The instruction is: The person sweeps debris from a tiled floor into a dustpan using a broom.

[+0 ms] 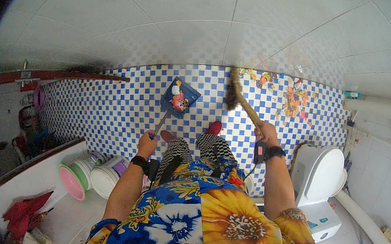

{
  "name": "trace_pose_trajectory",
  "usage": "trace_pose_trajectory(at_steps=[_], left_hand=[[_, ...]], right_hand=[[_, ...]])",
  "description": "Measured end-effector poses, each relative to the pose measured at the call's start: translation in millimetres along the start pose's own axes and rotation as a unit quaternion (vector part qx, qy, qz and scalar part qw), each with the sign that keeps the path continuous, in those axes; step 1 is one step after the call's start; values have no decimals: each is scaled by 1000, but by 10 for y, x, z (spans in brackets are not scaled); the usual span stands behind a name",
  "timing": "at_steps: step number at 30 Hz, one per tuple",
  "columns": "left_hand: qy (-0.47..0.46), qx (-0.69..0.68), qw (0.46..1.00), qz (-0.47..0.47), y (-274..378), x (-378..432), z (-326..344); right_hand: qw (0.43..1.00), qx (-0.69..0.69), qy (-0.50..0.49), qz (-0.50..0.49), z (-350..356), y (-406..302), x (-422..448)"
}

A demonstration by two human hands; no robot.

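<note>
My left hand (pixel 147 144) grips the handle of a dark blue dustpan (pixel 191 93), which rests on the checked tile floor ahead of my feet. Orange, pink and white scraps (pixel 179 99) lie inside the pan. In my right hand (pixel 267 133) is the yellowish handle of a broom (pixel 247 108). Its dark bristles, partly blurred, are near the floor by the wall, to the right of the dustpan. Beyond the broom, a patch of colourful litter (pixel 294 102) is spread over the tiles, and more scraps (pixel 264 80) lie along the wall's foot.
A white toilet (pixel 325 176) stands at my right, with a white pipe (pixel 364 222) behind it. To the left are plastic buckets (pixel 107 175), a pink basin (pixel 72 181) and a red umbrella (pixel 26 214). A grey tiled wall (pixel 194 18) rises ahead; a doorway opens at far left.
</note>
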State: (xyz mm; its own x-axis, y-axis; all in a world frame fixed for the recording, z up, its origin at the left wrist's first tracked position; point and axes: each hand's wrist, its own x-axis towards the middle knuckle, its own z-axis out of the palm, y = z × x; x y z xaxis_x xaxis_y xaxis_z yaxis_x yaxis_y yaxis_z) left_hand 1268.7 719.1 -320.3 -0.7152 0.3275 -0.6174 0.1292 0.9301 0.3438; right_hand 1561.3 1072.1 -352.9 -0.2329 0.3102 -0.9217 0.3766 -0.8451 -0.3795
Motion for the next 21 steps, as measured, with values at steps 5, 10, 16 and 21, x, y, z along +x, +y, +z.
trace_pose_trajectory(at_steps=[5, 10, 16, 21], left_hand=[[-41, -66, 995, -56, -34, 0, 11], [-41, -9, 999, -2, -7, 81, -112], [-71, -79, 994, -23, -25, 254, -222], [-70, -81, 994, -14, -201, 419, -233]], right_hand=[[995, 28, 71, -70, -111, 214, -600], [998, 52, -9, -24, -247, 323, -796], [999, -17, 26, -17, -184, 390, -348], [977, -58, 161, -124, -132, 670, -361]])
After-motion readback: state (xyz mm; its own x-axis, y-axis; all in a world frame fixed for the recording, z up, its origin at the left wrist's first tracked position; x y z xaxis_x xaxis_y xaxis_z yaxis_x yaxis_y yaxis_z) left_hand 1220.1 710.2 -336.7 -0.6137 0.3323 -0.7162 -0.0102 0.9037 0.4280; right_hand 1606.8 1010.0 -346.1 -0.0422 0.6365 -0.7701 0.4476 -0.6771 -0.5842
